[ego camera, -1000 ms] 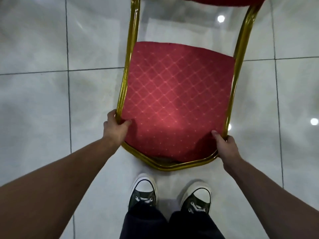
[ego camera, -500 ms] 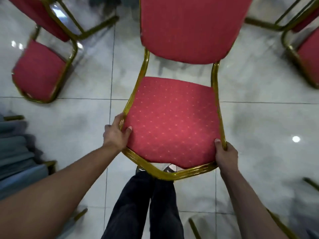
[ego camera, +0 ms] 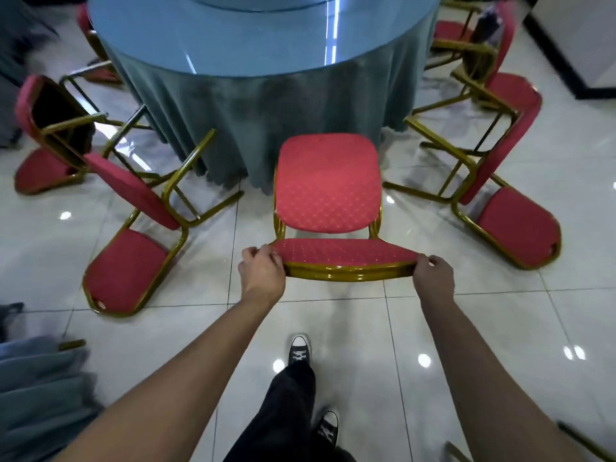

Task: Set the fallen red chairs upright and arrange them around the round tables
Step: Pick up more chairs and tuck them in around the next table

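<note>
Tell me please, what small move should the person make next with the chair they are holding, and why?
Probably slide the held chair a little further toward the round table. Both the left hand and right hand grip the top of its backrest, it already stands upright with the seat facing the tablecloth, and some floor still shows between them.

Both arms reach forward, the left hand (ego camera: 261,273) and right hand (ego camera: 433,278) level with each other, fingers curled over the ends of the chair back's top edge (ego camera: 346,261) between them.
</note>
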Available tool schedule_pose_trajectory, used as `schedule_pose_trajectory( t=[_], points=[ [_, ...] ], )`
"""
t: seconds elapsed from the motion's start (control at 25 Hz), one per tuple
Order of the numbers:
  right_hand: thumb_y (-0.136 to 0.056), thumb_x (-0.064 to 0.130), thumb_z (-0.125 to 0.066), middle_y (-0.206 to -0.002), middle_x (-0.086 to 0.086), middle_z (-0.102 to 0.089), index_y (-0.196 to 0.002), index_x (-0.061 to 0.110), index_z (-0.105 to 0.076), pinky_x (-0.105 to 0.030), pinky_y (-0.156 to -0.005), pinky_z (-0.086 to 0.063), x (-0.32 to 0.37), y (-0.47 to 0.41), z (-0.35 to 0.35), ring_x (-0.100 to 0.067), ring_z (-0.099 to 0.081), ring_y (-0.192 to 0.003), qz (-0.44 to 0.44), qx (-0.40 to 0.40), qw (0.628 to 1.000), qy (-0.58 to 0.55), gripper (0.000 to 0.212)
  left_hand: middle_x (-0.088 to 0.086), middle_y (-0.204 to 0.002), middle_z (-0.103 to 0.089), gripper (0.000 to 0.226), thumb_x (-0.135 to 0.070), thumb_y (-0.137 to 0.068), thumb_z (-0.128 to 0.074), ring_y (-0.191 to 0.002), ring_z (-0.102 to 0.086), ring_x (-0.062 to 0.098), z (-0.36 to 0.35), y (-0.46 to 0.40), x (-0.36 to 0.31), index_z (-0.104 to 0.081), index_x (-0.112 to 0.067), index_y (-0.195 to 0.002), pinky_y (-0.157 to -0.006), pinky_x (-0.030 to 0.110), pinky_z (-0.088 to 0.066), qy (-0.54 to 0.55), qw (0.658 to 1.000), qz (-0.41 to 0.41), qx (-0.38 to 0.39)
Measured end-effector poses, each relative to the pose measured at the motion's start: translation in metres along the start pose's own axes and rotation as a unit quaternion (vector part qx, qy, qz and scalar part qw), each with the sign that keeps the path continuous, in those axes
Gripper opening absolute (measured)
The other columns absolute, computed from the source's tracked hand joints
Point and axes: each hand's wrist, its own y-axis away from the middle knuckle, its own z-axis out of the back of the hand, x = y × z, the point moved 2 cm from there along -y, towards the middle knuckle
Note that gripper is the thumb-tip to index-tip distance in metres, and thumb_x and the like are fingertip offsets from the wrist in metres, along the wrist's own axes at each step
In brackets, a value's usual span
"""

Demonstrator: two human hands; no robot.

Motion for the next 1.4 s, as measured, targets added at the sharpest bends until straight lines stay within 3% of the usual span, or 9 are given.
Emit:
schedule_pose_trajectory(
  t=[0.08, 0.16, 0.32, 0.44, 0.6, 0.68, 0.8, 1.0, 1.4],
  points=[
    [-0.103, 0.027, -0.044, -0.134, -0.020, -0.054, -0.127, 0.005, -0.063, -0.046, -0.105, -0.042, 0.037, -0.007, -0.005, -0.036, -0.054, -0.119, 0.125, -0.006, 0.990, 0.071, 0.038, 0.012, -0.130, -0.053, 0.035, -0.034, -0.106, -0.031, -0.125, -0.045, 0.036, 0.007, -0.008, -0.028, -0.058, -0.017, -0.120, -0.107, 0.050, -0.038, -0.063, 0.993, -0.099, -0.030],
    [-0.105, 0.022, -0.034, -0.127, -0.017, -0.059, -0.123, 0.003, -0.063, -0.045, -0.101, -0.040, 0.073, -0.017, -0.019, -0.034, -0.051, -0.119, 0.219, 0.031, 0.970, 0.101, 0.039, 0.008, -0.132, -0.053, 0.041, -0.044, -0.104, -0.026, -0.132, -0.039, 0.036, 0.015, -0.035, -0.049, -0.054, -0.023, -0.124, -0.110, 0.053, -0.035, -0.075, 0.986, -0.146, -0.042],
    [-0.106, 0.031, -0.030, -0.134, -0.011, -0.054, -0.135, 0.009, -0.055, -0.039, -0.109, -0.035, 0.132, -0.059, -0.038, -0.028, -0.046, -0.127, 0.279, 0.043, 0.949, 0.142, 0.044, 0.006, -0.142, -0.047, 0.054, -0.057, -0.098, -0.014, -0.140, -0.033, 0.036, 0.027, -0.108, -0.083, -0.042, -0.030, -0.135, -0.115, 0.054, -0.030, -0.083, 0.983, -0.164, -0.008],
    [-0.108, 0.029, -0.033, -0.140, -0.012, -0.051, -0.139, 0.009, -0.051, -0.041, -0.111, -0.032, 0.164, -0.085, -0.047, -0.029, -0.042, -0.133, 0.294, 0.065, 0.941, 0.156, 0.041, 0.005, -0.148, -0.042, 0.055, -0.056, -0.100, -0.014, -0.142, -0.030, 0.036, 0.038, -0.146, -0.102, -0.036, -0.031, -0.143, -0.116, 0.054, -0.028, -0.087, 0.983, -0.163, 0.007],
    [-0.106, 0.045, -0.031, -0.156, -0.009, -0.035, -0.149, 0.022, -0.039, -0.048, -0.119, -0.027, 0.196, -0.109, -0.057, -0.027, -0.029, -0.146, 0.246, 0.099, 0.954, 0.138, 0.050, 0.006, -0.155, -0.035, 0.050, -0.052, -0.104, -0.023, -0.146, -0.025, 0.037, 0.051, -0.180, -0.128, -0.033, -0.029, -0.148, -0.118, 0.054, -0.024, -0.089, 0.981, -0.170, 0.017],
    [-0.106, 0.046, -0.033, -0.160, -0.007, -0.028, -0.151, 0.027, -0.035, -0.048, -0.120, -0.026, 0.201, -0.110, -0.056, -0.026, -0.025, -0.148, 0.229, 0.116, 0.956, 0.146, 0.049, 0.009, -0.148, -0.043, 0.047, -0.052, -0.104, -0.026, -0.140, -0.034, 0.037, 0.056, -0.188, -0.139, -0.043, -0.027, -0.140, -0.113, 0.053, -0.030, -0.097, 0.983, -0.152, 0.022],
    [-0.106, 0.044, -0.037, -0.156, -0.005, -0.034, -0.150, 0.029, -0.037, -0.046, -0.117, -0.032, 0.205, -0.112, -0.049, -0.025, -0.033, -0.144, 0.229, 0.121, 0.954, 0.149, 0.046, 0.009, -0.132, -0.054, 0.043, -0.051, -0.103, -0.026, -0.126, -0.045, 0.034, 0.060, -0.194, -0.164, -0.053, -0.026, -0.124, -0.106, 0.052, -0.035, -0.124, 0.984, -0.126, 0.032],
    [-0.104, 0.034, -0.048, -0.149, 0.002, -0.044, -0.147, 0.028, -0.043, -0.032, -0.110, -0.036, 0.199, -0.129, -0.006, -0.016, -0.044, -0.136, 0.213, 0.071, 0.970, 0.097, 0.044, -0.003, -0.114, -0.059, 0.025, -0.038, -0.103, -0.039, -0.102, -0.048, 0.022, 0.030, -0.168, -0.254, -0.059, -0.028, -0.114, -0.094, 0.043, -0.039, -0.110, 0.945, -0.295, 0.084],
    [-0.100, 0.018, -0.055, -0.129, 0.010, -0.059, -0.132, 0.033, -0.057, -0.035, -0.101, -0.049, 0.110, -0.229, 0.213, -0.009, -0.057, -0.116, 0.126, -0.095, 0.983, -0.093, 0.036, -0.012, -0.120, -0.059, 0.022, -0.029, -0.102, -0.049, -0.114, -0.048, 0.008, -0.109, -0.054, -0.486, -0.061, -0.028, -0.121, -0.101, 0.033, -0.044, -0.045, 0.857, -0.466, 0.216]
  ],
)
